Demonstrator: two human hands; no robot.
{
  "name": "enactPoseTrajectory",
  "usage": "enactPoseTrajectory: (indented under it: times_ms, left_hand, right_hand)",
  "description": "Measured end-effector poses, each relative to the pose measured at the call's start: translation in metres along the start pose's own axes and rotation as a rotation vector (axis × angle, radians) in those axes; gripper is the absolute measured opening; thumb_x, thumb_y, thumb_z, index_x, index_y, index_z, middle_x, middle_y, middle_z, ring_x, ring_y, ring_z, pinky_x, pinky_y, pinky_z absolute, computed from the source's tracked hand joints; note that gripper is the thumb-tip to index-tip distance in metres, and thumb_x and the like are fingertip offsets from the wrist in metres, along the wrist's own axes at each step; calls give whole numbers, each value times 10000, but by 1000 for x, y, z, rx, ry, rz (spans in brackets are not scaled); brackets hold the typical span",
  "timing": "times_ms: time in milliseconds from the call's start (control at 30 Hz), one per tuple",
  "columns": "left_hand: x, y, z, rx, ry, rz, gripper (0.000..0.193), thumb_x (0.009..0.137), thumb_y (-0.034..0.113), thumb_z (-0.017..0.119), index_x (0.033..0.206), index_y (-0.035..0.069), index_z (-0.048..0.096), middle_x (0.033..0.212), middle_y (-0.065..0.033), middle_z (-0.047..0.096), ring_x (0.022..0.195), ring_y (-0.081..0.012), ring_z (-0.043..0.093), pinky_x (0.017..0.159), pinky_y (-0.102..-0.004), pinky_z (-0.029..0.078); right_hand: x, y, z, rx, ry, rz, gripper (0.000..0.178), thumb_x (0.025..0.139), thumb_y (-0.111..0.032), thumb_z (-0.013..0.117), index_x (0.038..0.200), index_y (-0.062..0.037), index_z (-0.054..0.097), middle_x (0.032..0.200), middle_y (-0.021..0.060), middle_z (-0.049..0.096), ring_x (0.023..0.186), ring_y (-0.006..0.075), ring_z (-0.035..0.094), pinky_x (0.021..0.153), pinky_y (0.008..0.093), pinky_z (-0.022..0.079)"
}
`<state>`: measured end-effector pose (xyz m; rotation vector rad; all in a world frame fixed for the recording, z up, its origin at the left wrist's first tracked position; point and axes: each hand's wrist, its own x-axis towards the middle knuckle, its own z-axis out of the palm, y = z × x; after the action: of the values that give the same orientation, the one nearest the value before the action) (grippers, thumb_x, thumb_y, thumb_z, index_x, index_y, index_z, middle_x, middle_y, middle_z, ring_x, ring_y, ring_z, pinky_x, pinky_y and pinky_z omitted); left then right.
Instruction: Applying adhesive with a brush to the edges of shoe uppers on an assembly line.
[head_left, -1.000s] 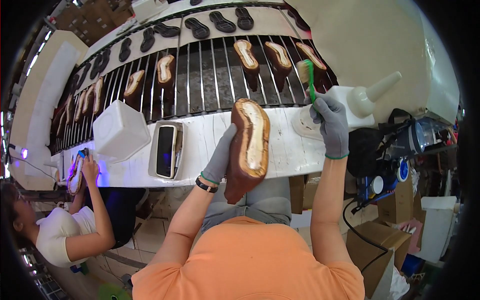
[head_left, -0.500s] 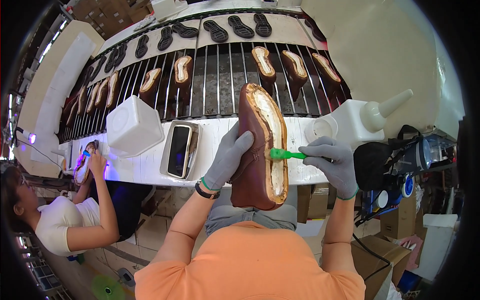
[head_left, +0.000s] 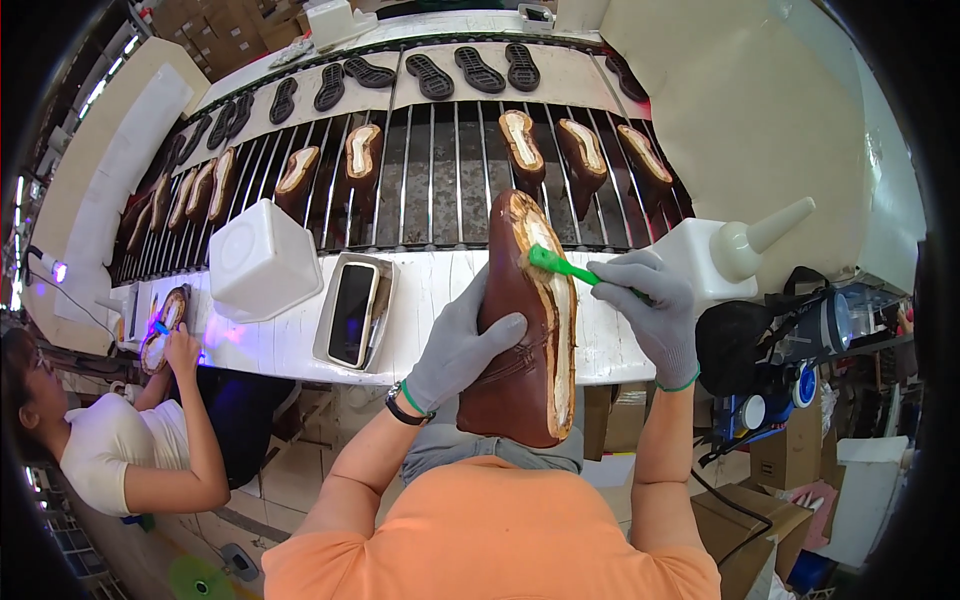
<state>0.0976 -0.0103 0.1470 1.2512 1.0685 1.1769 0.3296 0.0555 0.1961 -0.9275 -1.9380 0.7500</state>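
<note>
My gloved left hand point(head_left: 462, 345) is closed around a dark brown leather shoe upper point(head_left: 500, 395), its underside turned to the right and its narrower end up. That underside is pale along the middle, with a tan, yellowish rim. In my gloved right hand point(head_left: 652, 308) is a green-handled brush point(head_left: 572, 268), gripped by its handle. The brush head touches the rim of the underside in its upper part. Just beyond my right hand stands a white squeeze bottle point(head_left: 705, 255) with a long nozzle.
A white plastic container point(head_left: 262, 262) and a white tray point(head_left: 324, 338) with a phone point(head_left: 352, 313) sit at left on the bench. Behind, several shoe uppers point(head_left: 362, 152) rest on metal rollers, with black soles point(head_left: 430, 78) above. A co-worker point(head_left: 140, 440) brushes a shoe at far left.
The brush has moved from the middle of the underside up toward its top end. My left hand and the shoe sit slightly lower, and the shoe has tilted.
</note>
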Motion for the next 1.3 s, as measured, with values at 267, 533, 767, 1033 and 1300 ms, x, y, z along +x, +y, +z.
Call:
enactPoseTrajectory:
  times_ms: [267,533,767,1033,1300]
  left_hand:
    - [-5,3,-1,356,-9,13,926,829,456,719,1535,33,294,1127,-211,698,1033,-358,690,915,-374,511]
    - [1,-4,-9,78,-69,-4,856,857,396,711,1517,3,333,1279,-168,632,1150,-217,625,999,-341,463]
    - [1,-3,-12,-120,-95,-61,804,900,383,676,1499,-39,344,1317,-131,588,1172,-166,564,1029,-324,437]
    - [1,-7,-12,-203,-56,-65,723,936,387,639,1456,-51,395,1301,-124,595,1166,-160,560,1030,-311,424]
    - [3,-17,-16,-237,78,-51,540,973,316,593,1359,-50,499,1218,-87,622,1092,-128,568,976,-295,450]
  right_hand:
    - [23,5,5,5,57,130,207,816,12,715,1020,32,742,875,82,677,815,137,613,743,264,471]
    - [39,13,-14,80,-154,104,213,798,-2,734,1008,13,757,860,70,690,781,107,607,710,245,469]
    - [37,13,-25,89,-333,11,218,777,-26,769,994,-6,767,814,84,697,728,126,622,665,259,482]
    - [29,11,-29,73,-455,33,208,762,-31,781,968,-1,767,804,89,698,730,154,651,660,276,497]
    - [3,8,-21,167,-598,71,189,760,-27,793,947,-11,769,799,95,706,728,179,667,658,284,500]
